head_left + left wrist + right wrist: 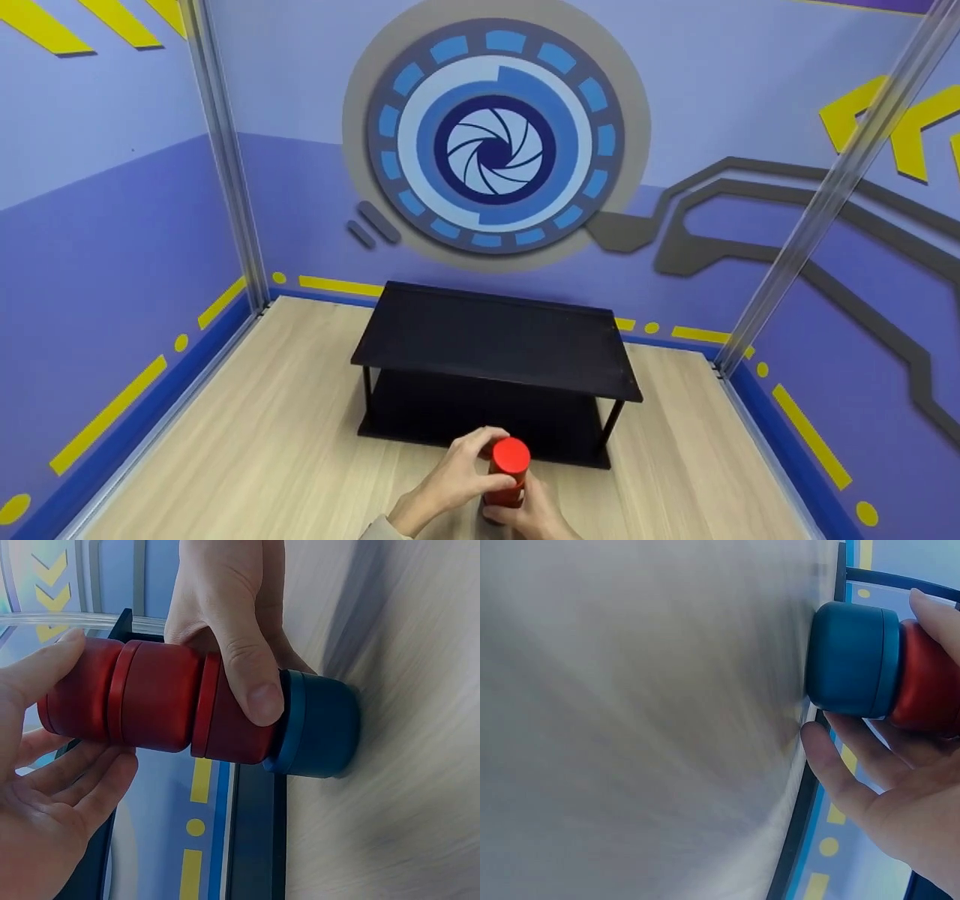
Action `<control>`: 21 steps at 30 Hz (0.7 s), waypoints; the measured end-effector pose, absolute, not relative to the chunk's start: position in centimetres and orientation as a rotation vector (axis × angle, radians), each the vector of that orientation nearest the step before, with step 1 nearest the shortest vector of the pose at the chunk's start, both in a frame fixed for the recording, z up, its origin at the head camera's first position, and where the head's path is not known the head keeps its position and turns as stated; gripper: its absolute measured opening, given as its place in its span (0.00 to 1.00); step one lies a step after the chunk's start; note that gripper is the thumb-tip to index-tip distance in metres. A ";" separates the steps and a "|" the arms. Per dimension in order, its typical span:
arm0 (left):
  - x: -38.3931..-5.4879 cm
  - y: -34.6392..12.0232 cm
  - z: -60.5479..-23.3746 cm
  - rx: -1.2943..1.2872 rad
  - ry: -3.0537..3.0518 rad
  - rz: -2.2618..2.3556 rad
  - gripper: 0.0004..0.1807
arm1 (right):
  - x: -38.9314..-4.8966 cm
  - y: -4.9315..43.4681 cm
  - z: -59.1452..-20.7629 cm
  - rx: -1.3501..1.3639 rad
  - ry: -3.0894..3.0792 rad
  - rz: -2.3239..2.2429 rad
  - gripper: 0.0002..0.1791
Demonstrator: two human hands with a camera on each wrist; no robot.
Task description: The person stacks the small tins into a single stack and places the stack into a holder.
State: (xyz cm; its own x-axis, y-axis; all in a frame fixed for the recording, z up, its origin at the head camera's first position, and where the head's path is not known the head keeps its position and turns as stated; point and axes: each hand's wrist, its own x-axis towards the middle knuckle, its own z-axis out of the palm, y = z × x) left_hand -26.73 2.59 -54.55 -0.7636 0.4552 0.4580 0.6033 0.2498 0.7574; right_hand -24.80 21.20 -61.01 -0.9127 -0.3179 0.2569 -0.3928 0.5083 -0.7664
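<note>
From the head, see canisters (511, 456) stacked on the bench (300, 435) before a black shelf (495, 341), mostly hidden below bright red top; from the left wrist, three matte red above teal, pinched high by left hand (52, 817), gripped lower by right hand (229, 607); from the right wrist, cut off at lowest red

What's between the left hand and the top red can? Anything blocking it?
Nothing visible: the left hand touches the top red can. The right hand grips the lowest red can, just above the blue one.
</note>
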 end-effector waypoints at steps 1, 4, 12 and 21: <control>-26.7 2.6 -54.6 -1.009 -2.370 -1.539 0.27 | -24.8 21.2 -61.0 0.627 -2.658 1.388 0.38; -26.7 2.6 -54.6 -1.002 -2.374 -1.536 0.28 | -24.7 21.3 -61.1 0.624 -2.656 1.380 0.38; -26.7 2.7 -54.7 -1.004 -2.360 -1.581 0.27 | -24.7 21.3 -61.2 0.623 -2.623 1.400 0.37; -26.6 2.7 -54.9 -1.018 -2.349 -1.554 0.28 | -24.8 21.3 -61.2 0.619 -2.651 1.395 0.38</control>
State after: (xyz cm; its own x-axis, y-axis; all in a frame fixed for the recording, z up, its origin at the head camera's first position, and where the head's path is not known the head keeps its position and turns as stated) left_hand -26.64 2.66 -54.87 -0.7595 0.4544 0.4656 0.6062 0.2345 0.7600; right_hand -24.77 21.29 -61.17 -0.9149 -0.3124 0.2557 -0.3877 0.5032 -0.7723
